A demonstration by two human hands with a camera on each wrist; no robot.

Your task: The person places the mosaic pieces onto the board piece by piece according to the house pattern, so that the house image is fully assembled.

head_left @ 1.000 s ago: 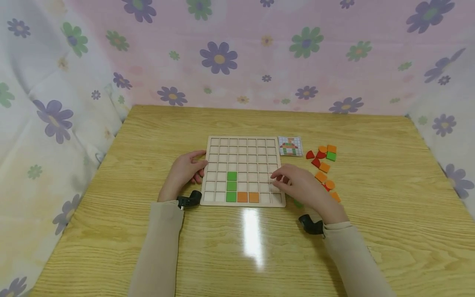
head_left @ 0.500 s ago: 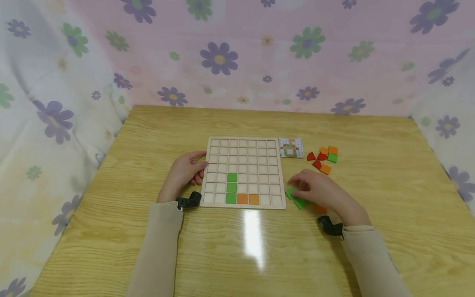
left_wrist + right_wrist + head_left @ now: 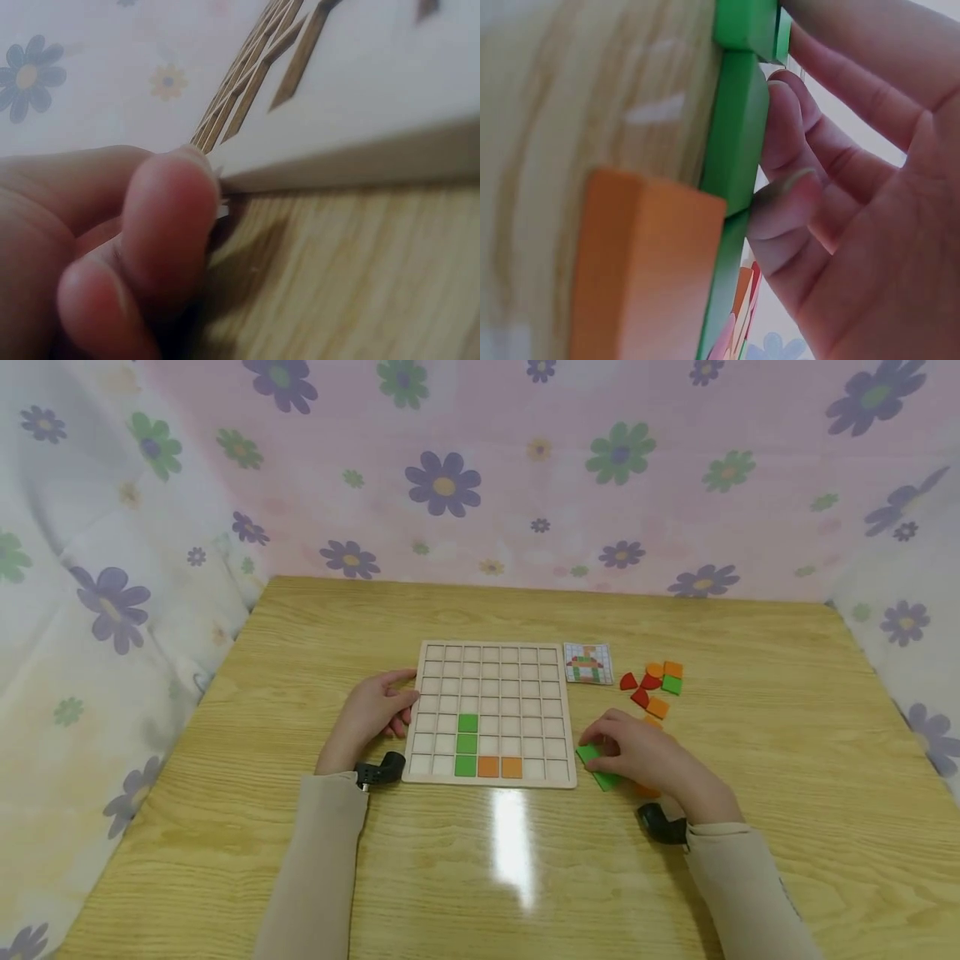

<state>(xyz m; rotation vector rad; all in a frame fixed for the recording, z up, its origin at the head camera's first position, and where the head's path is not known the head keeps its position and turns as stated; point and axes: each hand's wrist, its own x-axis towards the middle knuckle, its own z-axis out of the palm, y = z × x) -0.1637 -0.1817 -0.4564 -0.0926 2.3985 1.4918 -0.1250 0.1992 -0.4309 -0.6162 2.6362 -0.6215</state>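
Note:
A wooden grid board (image 3: 491, 702) lies mid-table, with several green squares (image 3: 467, 743) in one column and two orange squares (image 3: 512, 767) in its bottom row. My left hand (image 3: 369, 708) rests at the board's left edge, fingers loosely bent. The left wrist view shows the fingertips right at the board's side (image 3: 360, 161). Right of the board, my right hand (image 3: 643, 753) is low over loose green square tiles (image 3: 606, 781), its fingertips right at them. In the right wrist view, thumb and fingers are bent close against a green tile (image 3: 739, 127); an orange tile (image 3: 645, 262) stands nearer the camera.
A small pattern card (image 3: 588, 663) lies by the board's upper right corner. Beyond my right hand are red quarter-round pieces (image 3: 628, 682), an orange disc (image 3: 654, 670), orange squares (image 3: 657, 707) and a green square (image 3: 672, 685). Flowered cloth (image 3: 510, 485) hangs behind the table.
My right hand has moved from over the board's right side to the green tiles beside it. The left hand stays at the board's left edge.

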